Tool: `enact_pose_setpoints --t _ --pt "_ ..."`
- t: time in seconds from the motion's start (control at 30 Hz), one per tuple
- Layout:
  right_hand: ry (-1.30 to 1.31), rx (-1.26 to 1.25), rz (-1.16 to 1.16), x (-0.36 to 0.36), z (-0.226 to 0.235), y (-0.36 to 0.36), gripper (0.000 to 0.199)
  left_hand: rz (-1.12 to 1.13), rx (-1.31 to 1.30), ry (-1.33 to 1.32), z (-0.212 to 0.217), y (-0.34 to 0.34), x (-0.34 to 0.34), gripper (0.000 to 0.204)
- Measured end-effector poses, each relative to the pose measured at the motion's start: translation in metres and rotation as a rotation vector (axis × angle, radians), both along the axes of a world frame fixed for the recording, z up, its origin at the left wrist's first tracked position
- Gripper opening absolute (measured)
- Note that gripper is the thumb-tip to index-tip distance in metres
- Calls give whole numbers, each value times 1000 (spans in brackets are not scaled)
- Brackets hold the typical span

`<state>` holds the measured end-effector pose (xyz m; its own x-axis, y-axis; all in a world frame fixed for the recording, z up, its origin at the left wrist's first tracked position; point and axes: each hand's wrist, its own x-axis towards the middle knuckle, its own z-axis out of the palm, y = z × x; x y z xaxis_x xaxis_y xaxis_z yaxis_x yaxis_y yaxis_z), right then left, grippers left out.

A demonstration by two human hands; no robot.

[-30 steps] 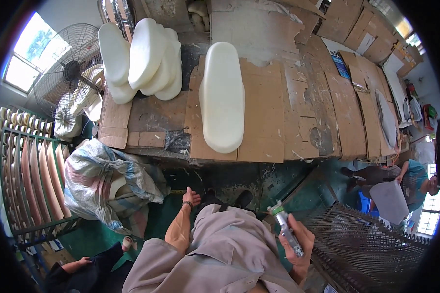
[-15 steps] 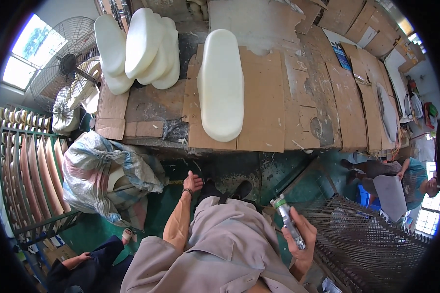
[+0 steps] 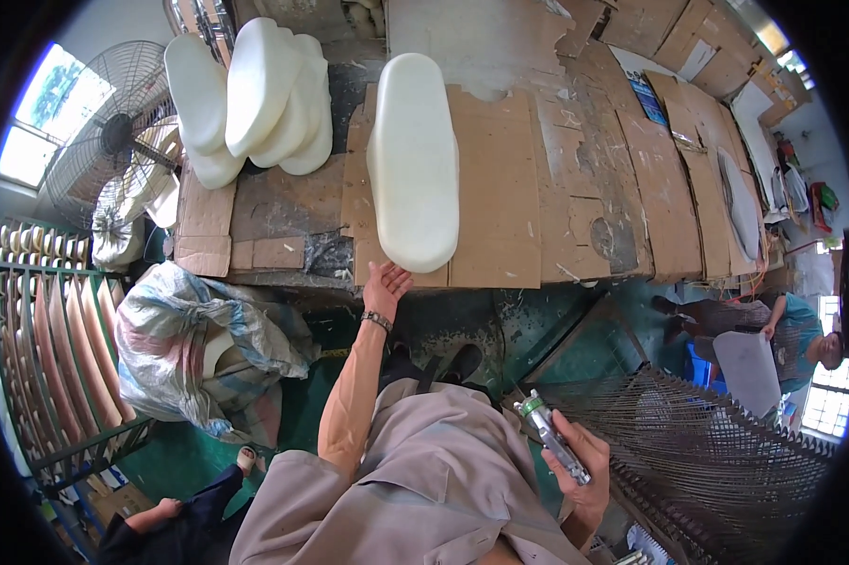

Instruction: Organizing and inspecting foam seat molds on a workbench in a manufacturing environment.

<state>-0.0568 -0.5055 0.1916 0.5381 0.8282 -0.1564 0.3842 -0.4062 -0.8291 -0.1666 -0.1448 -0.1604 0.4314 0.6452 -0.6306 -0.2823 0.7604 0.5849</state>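
Note:
A long cream-white foam pad (image 3: 413,165) with rounded ends lies lengthwise on a flat cardboard sheet (image 3: 500,188) on the workbench. My left hand (image 3: 385,290) is open, palm up, fingers stretched to the pad's near end; whether they touch it I cannot tell. Down at my right side, my right hand (image 3: 584,461) is closed around a silver hand tool with a green collar (image 3: 543,422), its head pointing up and to the left. The tool's exact kind is not clear.
Similar foam pads (image 3: 272,89) are stacked at the bench's far left. A large fan (image 3: 118,134), a woven sack (image 3: 175,353) and a rack of curved pieces (image 3: 62,339) stand left. A dark wire rack (image 3: 688,443) is at right. One person (image 3: 792,330) is right, another (image 3: 175,518) lower left.
My left hand has reached forward from beside my body to the pad's near end. The right hand keeps hold of the tool, almost in place. The whole view has shifted slightly.

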Motion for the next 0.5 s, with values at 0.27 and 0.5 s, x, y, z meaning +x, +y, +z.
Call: enact_pose_setpoints --t 0.27,0.5 --pt "-251 196 -228 13 -1 34 44 69 -87 -175 -6 2 17 57" --pt "-163 265 -236 14 -4 57 48 101 2 -220 8 6 40 40"
